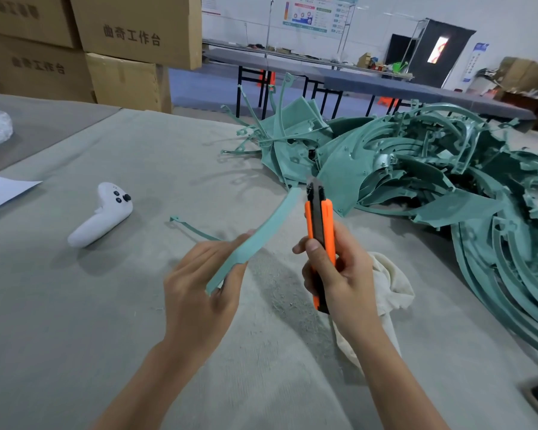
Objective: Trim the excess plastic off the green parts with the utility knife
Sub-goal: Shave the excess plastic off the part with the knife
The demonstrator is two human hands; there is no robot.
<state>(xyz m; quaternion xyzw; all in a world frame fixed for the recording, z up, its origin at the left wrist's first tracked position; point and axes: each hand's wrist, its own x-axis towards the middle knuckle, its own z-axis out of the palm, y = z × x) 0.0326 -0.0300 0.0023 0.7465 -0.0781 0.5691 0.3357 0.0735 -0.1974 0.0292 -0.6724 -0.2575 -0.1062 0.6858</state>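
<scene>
Cardboard boxes stand stacked far to the left of the left hand and beyond it. A white game controller lies on the grey counter, left of that hand. Nearer, a thin green offcut lies just beyond the fingers.

The left hand grips the lower end of a green strip, its fingers curled round it, above the counter. The strip is pale teal, flat, narrow and gently curved. It rises up and to the right, and its far end comes close to the knife blade, with a small gap between them.

The right hand is wrapped round an orange utility knife, with the thumb laid on its front. The knife stands upright, its black slider facing the camera and a short grey blade out at the top. A crumpled cream cloth lies under and right of this hand. Beyond and to the right sprawls a heap of green parts, made up of curved bands and fan-shaped plates in a darker teal.
</scene>
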